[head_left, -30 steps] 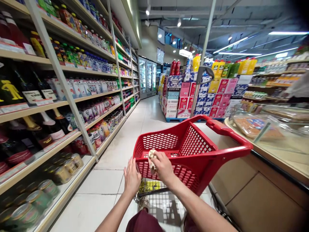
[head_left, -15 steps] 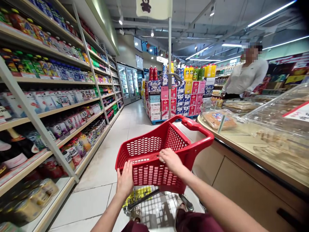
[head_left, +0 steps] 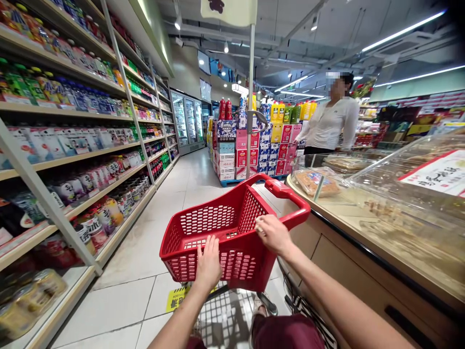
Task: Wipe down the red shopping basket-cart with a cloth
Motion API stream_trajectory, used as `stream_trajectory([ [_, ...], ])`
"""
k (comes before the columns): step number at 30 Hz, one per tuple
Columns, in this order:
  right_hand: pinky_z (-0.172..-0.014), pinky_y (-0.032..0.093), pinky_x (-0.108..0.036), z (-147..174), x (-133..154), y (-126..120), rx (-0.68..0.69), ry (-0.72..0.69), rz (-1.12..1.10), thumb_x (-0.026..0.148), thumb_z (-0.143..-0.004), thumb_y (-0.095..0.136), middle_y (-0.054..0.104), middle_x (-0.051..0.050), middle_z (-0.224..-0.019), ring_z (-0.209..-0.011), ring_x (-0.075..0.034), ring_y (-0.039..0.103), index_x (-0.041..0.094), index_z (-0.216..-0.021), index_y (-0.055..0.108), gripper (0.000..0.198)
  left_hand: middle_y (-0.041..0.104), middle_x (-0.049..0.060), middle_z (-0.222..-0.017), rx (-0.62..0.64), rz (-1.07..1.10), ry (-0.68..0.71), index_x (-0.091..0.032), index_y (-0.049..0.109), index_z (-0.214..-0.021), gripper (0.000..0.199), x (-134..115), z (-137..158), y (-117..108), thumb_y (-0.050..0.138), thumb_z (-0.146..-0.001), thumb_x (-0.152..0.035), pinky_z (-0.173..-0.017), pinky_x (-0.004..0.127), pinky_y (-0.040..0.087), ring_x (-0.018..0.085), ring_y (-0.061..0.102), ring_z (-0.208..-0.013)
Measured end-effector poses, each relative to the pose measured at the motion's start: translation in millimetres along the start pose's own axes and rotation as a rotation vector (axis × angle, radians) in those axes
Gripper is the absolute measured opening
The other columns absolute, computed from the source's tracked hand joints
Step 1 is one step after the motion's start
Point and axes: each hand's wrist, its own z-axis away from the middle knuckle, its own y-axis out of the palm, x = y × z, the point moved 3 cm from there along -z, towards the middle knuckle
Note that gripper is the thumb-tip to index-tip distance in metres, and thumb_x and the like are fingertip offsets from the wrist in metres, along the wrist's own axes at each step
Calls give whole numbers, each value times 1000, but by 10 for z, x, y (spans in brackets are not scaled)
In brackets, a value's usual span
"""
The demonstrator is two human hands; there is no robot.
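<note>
A red plastic shopping cart (head_left: 203, 228) with slotted basket walls stands in front of me, side-on, its handle (head_left: 288, 191) at the far right end. My left hand (head_left: 209, 261) lies against the near wall of the basket, fingers stretched out and their tips at the rim. Further right, my right hand (head_left: 274, 234) is closed over the same rim near the handle end, fingers curled. The pole (head_left: 250, 97) of a cream sign stands upright behind the cart. Below the basket, the cart's dark lower frame (head_left: 218, 292) is partly hidden by my left arm.
Drink shelves (head_left: 83, 194) line the left side. A bakery counter (head_left: 348, 232) with clear covers runs close along the right. Stacked drink cartons (head_left: 250, 150) stand ahead, and a person in a white top (head_left: 330, 123) is behind the counter. A yellow floor marking (head_left: 176, 299) shows below.
The cart has turned slightly and shifted left in view. My left hand has slid right along the rim; my right hand has moved toward the handle end. The person appears further left.
</note>
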Motion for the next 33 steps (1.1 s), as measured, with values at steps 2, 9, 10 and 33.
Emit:
stream_trajectory([
  [2,-85,38,-33,56,-249,-186,-97,120,57,24,-81,45,59,-8,-93,-91,-20,49,18,-85,62,18,21,10,-144,-9,16,-35,-7,28,-133,69,-61,22,-14,36,-64,-9,-107,48,11,21,11,-134],
  [9,-85,38,-37,40,353,59,55,0,6,31,-75,53,60,-8,-94,-93,-22,49,19,-80,62,15,13,5,-146,-47,110,127,-11,16,-137,75,-629,-49,-56,36,-65,-11,-106,51,6,21,3,-134],
  [10,-84,39,-36,40,348,62,78,-24,5,31,-76,53,60,-8,-95,-93,-22,49,19,-81,62,15,14,5,-146,-43,111,131,-11,16,-137,75,-652,-57,-54,35,-65,-10,-106,51,6,20,3,-134],
  [33,-90,39,-38,267,-947,-562,-113,151,29,26,-80,45,58,-8,-108,-102,-21,51,21,-91,62,20,26,9,-143,-33,251,65,-8,24,-134,77,-810,-73,-77,41,-59,-11,-107,51,2,21,13,-133],
])
